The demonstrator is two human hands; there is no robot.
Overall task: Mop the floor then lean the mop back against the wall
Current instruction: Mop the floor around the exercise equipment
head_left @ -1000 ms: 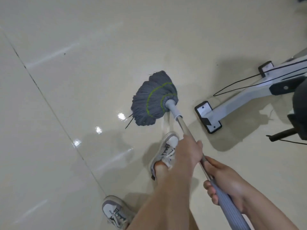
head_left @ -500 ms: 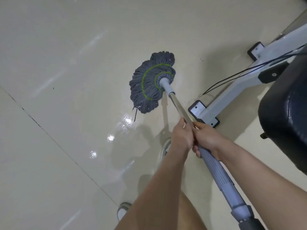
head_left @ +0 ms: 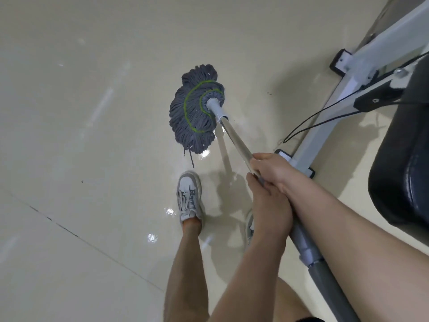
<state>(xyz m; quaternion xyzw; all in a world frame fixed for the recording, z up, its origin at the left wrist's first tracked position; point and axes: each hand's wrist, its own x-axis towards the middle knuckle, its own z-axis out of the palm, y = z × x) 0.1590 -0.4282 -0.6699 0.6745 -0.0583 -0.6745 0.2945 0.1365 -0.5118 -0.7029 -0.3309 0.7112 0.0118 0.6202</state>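
Left hand and right hand wrap the mop handle; swinging the mop head toward two o'clock could snag the black cable (glossy floor, slip risk).

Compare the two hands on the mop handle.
The right hand grips the mop handle nearer the mop head; the left hand grips just behind it. The right hand reaches in from the right edge, the left hand from the bottom edge. Both curl round the handle, touching each other.
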